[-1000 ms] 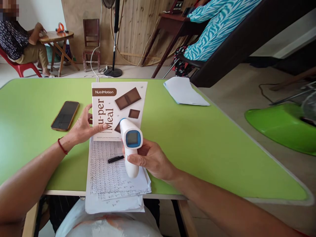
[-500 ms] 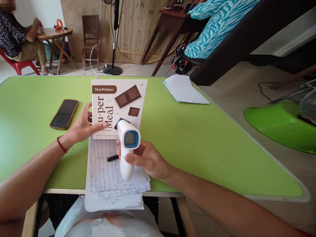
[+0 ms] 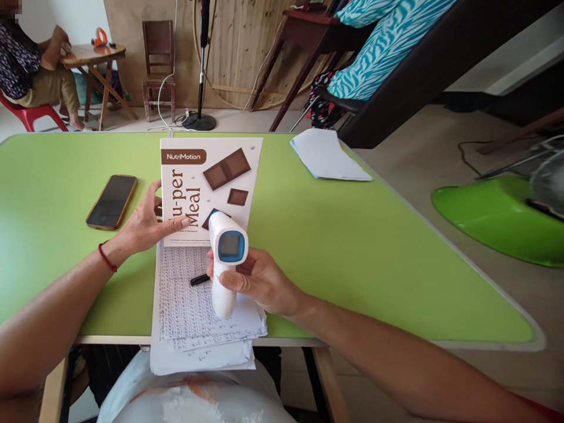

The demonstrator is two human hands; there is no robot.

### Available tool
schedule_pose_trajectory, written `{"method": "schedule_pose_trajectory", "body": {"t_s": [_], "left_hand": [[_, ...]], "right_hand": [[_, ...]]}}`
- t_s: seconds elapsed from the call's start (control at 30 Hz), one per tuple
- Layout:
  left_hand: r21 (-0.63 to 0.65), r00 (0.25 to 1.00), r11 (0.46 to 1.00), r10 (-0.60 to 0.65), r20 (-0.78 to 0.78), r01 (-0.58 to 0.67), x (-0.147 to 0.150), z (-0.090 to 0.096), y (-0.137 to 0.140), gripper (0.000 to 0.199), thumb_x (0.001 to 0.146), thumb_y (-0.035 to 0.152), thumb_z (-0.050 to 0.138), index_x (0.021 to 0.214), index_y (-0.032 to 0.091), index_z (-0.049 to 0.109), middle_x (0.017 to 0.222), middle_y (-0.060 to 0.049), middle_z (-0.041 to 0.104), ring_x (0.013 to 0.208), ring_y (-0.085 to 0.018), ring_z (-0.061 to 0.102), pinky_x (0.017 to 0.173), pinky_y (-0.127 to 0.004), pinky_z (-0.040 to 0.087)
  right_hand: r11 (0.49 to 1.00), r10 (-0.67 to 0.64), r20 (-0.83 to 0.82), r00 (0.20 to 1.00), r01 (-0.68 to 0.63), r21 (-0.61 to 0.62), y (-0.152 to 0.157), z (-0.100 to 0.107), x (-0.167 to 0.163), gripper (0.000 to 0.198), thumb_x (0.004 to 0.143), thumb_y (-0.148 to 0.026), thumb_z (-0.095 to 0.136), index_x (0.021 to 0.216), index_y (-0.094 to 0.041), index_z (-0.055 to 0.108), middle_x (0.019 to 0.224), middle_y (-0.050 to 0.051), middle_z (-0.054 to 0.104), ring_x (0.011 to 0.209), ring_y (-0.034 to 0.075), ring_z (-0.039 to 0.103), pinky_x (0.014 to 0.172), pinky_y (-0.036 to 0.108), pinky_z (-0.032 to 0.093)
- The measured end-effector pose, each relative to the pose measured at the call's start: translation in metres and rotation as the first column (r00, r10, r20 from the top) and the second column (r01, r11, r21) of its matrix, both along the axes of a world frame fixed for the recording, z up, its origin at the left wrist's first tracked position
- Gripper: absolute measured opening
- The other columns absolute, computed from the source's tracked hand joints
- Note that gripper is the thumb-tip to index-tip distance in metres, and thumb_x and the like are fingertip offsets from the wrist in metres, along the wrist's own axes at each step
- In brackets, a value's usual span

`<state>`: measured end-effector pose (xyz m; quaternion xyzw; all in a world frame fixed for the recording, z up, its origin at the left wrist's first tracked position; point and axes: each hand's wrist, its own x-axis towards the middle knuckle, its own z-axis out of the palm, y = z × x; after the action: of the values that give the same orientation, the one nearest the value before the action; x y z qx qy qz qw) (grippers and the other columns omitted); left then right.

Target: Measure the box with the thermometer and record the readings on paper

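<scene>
My left hand (image 3: 152,220) grips the lower left edge of a white box (image 3: 220,167) with chocolate pieces printed on it, its thumb across the front and fingers behind. My right hand (image 3: 259,279) is wrapped round the handle of a white infrared thermometer (image 3: 225,296), whose blue-framed screen faces me. The thermometer's front end overlaps the box's lower part from my viewpoint; whether they touch I cannot tell. Beneath lie handwritten sheets of paper (image 3: 180,299), reaching over the table's near edge. A black pen (image 3: 200,280) rests on them, partly hidden by the thermometer and my fingers.
On the green table (image 3: 352,252), a smartphone (image 3: 111,201) lies left of the box. White papers (image 3: 330,154) are at the far right edge. Beyond the table are a wooden chair (image 3: 158,64), a stand (image 3: 200,88), two seated people and a green plastic object (image 3: 489,217) at right.
The whole view has shifted slightly, with everything a little further up and left. Both hands keep their hold on the box and the thermometer, with hardly any movement between them.
</scene>
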<state>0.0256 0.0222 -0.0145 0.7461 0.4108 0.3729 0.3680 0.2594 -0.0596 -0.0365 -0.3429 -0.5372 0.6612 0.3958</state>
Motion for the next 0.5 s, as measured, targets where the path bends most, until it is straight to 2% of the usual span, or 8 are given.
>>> {"method": "schedule_pose_trajectory", "body": {"t_s": [0.27, 0.5], "left_hand": [[-0.051, 1.0, 0.999, 0.01, 0.027, -0.009, 0.0018, 0.0011, -0.0008, 0.067, 0.075, 0.049, 0.082, 0.123, 0.018, 0.049, 0.121, -0.014, 0.069, 0.11, -0.032, 0.067, 0.085, -0.046, 0.06], [-0.13, 0.998, 0.99, 0.057, 0.036, -0.052, 0.0019, 0.0004, -0.0012, 0.07, 0.072, 0.054, 0.083, 0.123, 0.017, 0.052, 0.12, -0.014, 0.069, 0.113, -0.033, 0.065, 0.089, -0.05, 0.056]], "right_hand": [[0.998, 0.003, -0.019, 1.0, -0.004, -0.067, -0.0001, 0.0, -0.0001, 0.045, 0.061, -0.051, 0.091, 0.082, -0.02, 0.066, 0.077, 0.001, 0.068, 0.07, 0.014, 0.063, 0.065, 0.031, 0.054], [0.997, -0.002, -0.037, 0.999, -0.001, -0.078, 0.0005, -0.0027, 0.0008, 0.042, 0.062, -0.048, 0.091, 0.083, -0.021, 0.066, 0.08, 0.0, 0.069, 0.07, 0.014, 0.064, 0.067, 0.031, 0.056]]}}
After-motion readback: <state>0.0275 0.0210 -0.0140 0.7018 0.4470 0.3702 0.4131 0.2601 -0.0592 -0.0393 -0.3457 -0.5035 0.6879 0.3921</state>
